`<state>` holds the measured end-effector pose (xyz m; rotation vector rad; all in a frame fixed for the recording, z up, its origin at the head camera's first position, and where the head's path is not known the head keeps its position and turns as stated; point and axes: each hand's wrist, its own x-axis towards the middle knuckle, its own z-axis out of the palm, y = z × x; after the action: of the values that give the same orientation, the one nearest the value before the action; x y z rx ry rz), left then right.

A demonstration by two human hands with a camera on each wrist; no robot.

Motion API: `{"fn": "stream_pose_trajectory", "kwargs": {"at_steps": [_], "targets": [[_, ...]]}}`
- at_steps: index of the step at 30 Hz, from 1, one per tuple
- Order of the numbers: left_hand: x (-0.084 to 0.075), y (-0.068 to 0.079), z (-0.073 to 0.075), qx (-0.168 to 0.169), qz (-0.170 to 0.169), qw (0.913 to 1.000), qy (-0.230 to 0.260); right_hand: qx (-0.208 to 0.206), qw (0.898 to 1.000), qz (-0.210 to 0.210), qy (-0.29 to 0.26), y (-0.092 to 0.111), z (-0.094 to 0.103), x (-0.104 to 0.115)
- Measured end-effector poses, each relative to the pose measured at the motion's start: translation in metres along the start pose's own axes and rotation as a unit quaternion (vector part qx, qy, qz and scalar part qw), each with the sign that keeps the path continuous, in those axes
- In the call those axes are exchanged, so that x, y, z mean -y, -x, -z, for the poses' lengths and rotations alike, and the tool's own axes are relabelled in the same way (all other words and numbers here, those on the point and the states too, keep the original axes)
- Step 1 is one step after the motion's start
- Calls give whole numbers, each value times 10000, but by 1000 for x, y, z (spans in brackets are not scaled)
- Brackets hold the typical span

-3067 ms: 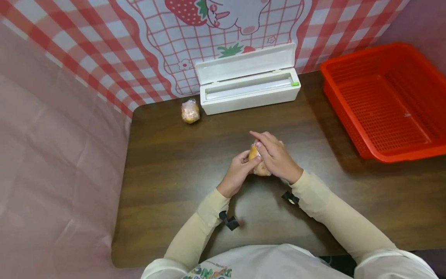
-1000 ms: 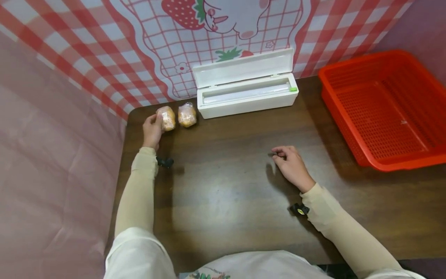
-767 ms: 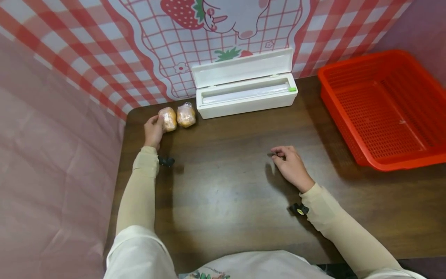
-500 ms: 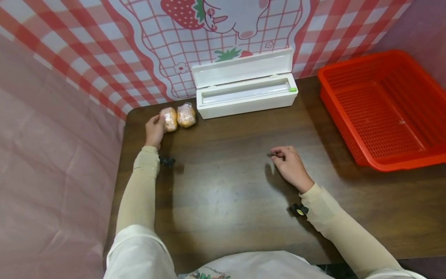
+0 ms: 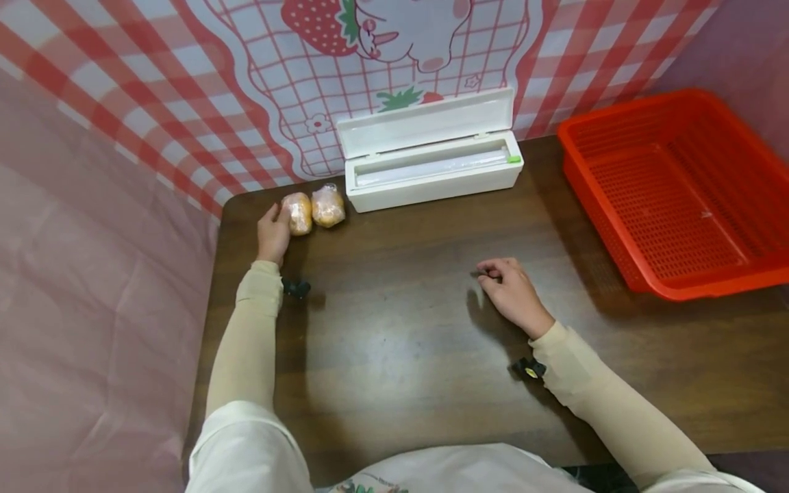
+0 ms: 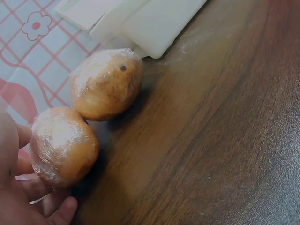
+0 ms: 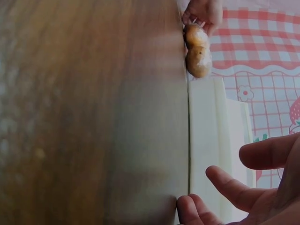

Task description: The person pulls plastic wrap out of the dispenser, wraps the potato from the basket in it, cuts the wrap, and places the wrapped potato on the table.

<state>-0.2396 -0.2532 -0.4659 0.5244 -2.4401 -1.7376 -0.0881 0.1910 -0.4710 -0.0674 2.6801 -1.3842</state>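
Note:
Two potatoes wrapped in clear film stand side by side near the table's back left corner. My left hand [image 5: 273,233] is at the left side of the left potato [image 5: 298,213], its fingers [image 6: 63,211] loosely spread beside and behind it. The right potato [image 5: 328,206] touches the left one; a dark spot shows on its skin in the left wrist view. My right hand [image 5: 511,291] hovers low over the middle right of the table with loosely bent fingers and nothing in them; the right wrist view shows its thumb and fingers apart.
Right of the potatoes, a long white box [image 5: 434,188] with its lid raised holds a roll of film [image 5: 431,169] and a green-ended part. A red plastic basket [image 5: 607,226] stands on the right of the wooden table [image 5: 382,363]. A checked cloth hangs behind.
From both hands at the middle, the left hand has carried the wrapped potato to the back left, set it against the other and loosened its fingers. The right hand has stayed near the middle.

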Motion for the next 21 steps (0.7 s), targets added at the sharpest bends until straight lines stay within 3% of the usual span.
{"fn": "stream_pose_trajectory", "kwargs": {"at_steps": [6,8,10,12,14,18,21], "targets": [[-3,5,9,-74,140,9999,38,210,9996,156,111,-2,1,6],[-4,7,12,-78,-47,9991,-423,342,9991,189,171,-2,3,9],[-6,10,14,-77,-366,9926,-1154,503,9981,244,272,-3,8,13],[-9,16,14,-126,-765,9766,-2006,713,9959,378,398,-3,14,17],[-15,26,12,-155,-1208,9542,-2733,899,9924,589,593,-3,23,22],[-32,52,3,-21,-2076,9076,-3650,871,9827,1289,1005,-1,43,34],[-44,78,-5,297,-2568,8753,-4087,670,9719,1856,1281,2,59,43]]}}
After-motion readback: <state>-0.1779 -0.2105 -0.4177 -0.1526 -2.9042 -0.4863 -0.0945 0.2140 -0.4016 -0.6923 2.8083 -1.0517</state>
